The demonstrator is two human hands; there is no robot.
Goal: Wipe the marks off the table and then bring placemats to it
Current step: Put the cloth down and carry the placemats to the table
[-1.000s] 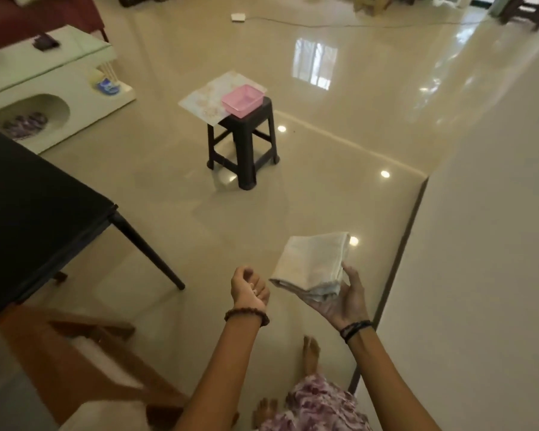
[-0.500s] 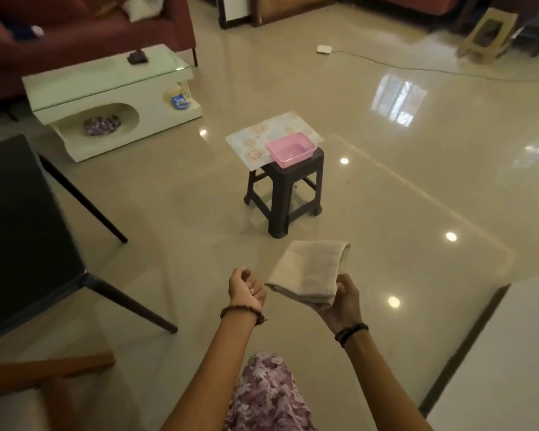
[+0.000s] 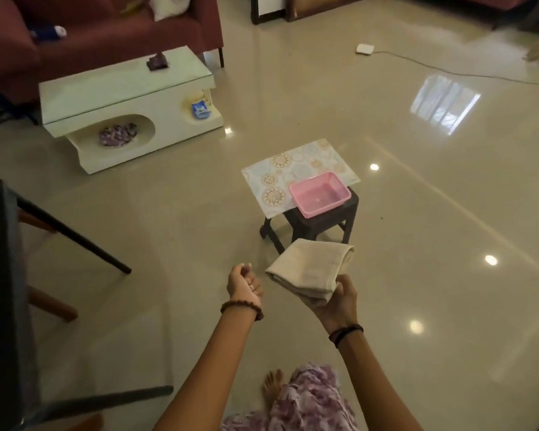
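Right hand (image 3: 336,301) grips a folded beige cloth (image 3: 308,269) from below, fingers curled round its near edge; left hand (image 3: 243,283) just beside it, curled into a loose fist, holding nothing. Beyond the cloth: dark stool (image 3: 319,223) on glossy tile floor (image 3: 433,228), carrying a patterned placemat (image 3: 293,169) and, on top of that, a pink tray (image 3: 319,194); white coffee table (image 3: 128,101) far left of stool, maroon sofa (image 3: 106,29) behind it. Dark table (image 3: 3,290) left of stool, cut off by the frame; any marks on its top not visible.

Folded beige cloth (image 3: 308,269) in right hand (image 3: 336,301); patterned placemat (image 3: 280,178) flat on dark stool (image 3: 321,219).
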